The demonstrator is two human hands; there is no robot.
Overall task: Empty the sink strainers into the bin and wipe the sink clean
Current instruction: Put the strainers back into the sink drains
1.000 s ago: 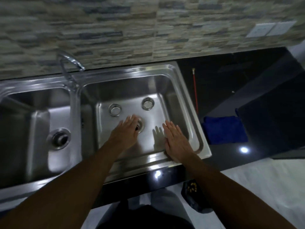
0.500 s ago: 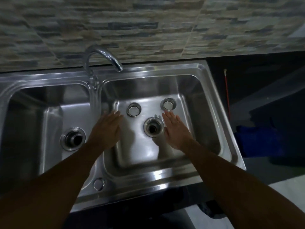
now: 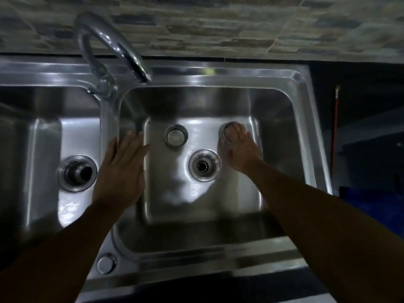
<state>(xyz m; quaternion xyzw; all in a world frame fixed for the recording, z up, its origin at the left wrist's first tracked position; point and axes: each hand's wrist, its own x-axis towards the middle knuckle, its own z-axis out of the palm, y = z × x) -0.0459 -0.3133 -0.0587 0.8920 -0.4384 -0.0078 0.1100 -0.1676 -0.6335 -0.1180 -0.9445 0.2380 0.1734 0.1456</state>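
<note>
Right hand (image 3: 241,150) lies flat, palm down, fingers (image 3: 235,131) released over the strainer (image 3: 227,132) at two o'clock of the drain (image 3: 204,167). Left hand (image 3: 121,169) flat, fingers spread and released, over the basin divider (image 3: 109,119).

Double-bowl stainless steel sink (image 3: 301,127), drains open. Two round steel strainer cups upright on right bowl floor toward rear edge: one (image 3: 176,135) central, one (image 3: 228,133) rear-right, partly covered.
</note>
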